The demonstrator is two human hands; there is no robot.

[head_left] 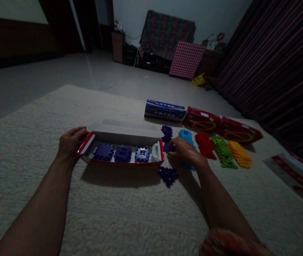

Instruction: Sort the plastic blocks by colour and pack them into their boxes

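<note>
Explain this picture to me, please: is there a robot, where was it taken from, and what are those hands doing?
There is no robot here, just a person's two bare hands. The one picture comes from a camera worn on the head, looking forward and down. The left hand holds one end of an open box with purple pieces inside. The right hand is at a purple piece beyond the other end; whether it grips it, I cannot tell. On the pale mat also lie light blue, red, green and yellow pieces, with a blue box and red boxes behind.
</note>
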